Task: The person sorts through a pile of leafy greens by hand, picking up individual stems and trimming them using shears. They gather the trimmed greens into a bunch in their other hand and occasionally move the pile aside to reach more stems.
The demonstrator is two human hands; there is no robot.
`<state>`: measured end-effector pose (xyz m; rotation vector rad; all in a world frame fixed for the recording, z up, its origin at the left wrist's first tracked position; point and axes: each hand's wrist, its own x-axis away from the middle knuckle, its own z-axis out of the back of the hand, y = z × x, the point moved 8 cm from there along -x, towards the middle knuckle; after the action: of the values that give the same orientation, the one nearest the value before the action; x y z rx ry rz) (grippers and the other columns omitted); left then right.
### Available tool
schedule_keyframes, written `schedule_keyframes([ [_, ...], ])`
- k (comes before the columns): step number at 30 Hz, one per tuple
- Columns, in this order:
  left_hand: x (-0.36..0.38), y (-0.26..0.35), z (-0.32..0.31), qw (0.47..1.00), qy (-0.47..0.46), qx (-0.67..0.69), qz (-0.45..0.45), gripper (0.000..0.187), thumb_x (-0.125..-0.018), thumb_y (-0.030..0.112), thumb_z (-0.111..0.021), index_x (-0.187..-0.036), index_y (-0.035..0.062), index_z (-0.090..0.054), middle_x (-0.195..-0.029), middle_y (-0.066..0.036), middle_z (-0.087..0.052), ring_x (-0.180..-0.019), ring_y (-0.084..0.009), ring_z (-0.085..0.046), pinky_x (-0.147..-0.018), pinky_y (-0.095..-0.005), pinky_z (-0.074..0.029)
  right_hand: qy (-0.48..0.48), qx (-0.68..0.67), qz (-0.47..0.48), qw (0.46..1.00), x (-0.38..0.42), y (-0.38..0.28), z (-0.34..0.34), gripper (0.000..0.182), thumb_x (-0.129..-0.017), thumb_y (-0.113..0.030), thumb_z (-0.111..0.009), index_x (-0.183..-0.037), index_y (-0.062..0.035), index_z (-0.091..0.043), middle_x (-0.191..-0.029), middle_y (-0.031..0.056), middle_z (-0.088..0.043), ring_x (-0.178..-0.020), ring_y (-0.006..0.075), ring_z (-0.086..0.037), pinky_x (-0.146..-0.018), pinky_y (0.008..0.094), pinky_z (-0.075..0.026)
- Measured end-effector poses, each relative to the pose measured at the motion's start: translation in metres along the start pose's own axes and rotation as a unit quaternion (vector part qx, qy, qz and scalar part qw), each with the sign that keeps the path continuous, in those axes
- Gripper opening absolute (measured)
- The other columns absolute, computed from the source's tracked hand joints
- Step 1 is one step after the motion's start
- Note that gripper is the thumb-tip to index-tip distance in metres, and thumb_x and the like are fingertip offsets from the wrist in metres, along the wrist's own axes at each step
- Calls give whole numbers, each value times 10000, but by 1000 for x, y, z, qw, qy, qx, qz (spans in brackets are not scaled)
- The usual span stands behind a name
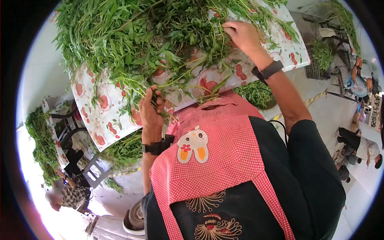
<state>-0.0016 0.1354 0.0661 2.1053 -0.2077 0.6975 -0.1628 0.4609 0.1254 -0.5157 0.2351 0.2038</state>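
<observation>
My left hand (152, 105) is closed around a small bunch of leafy green stems (138, 87) at the near edge of the table. Cut stem ends poke out below its fingers. Farther up on the right, my right hand (243, 35) has thumb and fingertips pinched together on a thin green stem (222, 38) at the side of the pile. A large heap of leafy greens (120, 36) covers most of the tabletop, with loose sprigs scattered toward me. Each wrist wears a dark band.
The table has a white cloth with red fruit prints (105, 102). Greens fill a tub (256, 95) under its edge and a crate (320, 56) at right. Another greens-covered table (42, 140) stands left, near a grey plastic stool (95, 172). Several people sit or stand around the room.
</observation>
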Motion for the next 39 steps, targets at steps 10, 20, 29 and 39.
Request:
schedule_keyframes([
  [10, 5, -5, -4, 1000, 10, 11, 0, 237, -898, 242, -566, -970, 18, -593, -760, -24, -593, -529, -60, -473, -379, -165, -299, -126, 166, 127, 970, -19, 3, -40, 279, -802, -169, -579, -1064, -244, -639, -928, 68, -650, -800, 290, -617, -679, 396, -502],
  [20, 4, -2, 9, 999, 6, 44, -25, 233, -915, 233, -539, -975, 12, -580, -763, -19, -582, -532, -61, -467, -380, -171, -305, -8, -311, -377, 873, 22, 142, 51, 215, -803, -225, -665, -794, -11, -660, -639, 47, -597, -419, 81, -468, -388, 228, -369],
  [29, 0, -11, -4, 1000, 7, 7, 4, 254, -906, 248, -555, -978, 6, -580, -758, -27, -574, -530, -69, -460, -395, -185, -322, -129, -98, -43, 986, 10, 3, 32, 236, -777, -306, -662, -828, -78, -685, -736, 88, -642, -645, 213, -595, -620, 330, -468],
  [39, 8, -5, 8, 1000, 9, 18, -21, 245, -909, 233, -547, -973, -1, -585, -759, -37, -588, -525, -69, -464, -389, -187, -322, -261, 63, 117, 956, 50, -65, -81, 289, -717, -145, -670, -983, -66, -591, -918, 144, -610, -851, 345, -589, -701, 423, -494],
])
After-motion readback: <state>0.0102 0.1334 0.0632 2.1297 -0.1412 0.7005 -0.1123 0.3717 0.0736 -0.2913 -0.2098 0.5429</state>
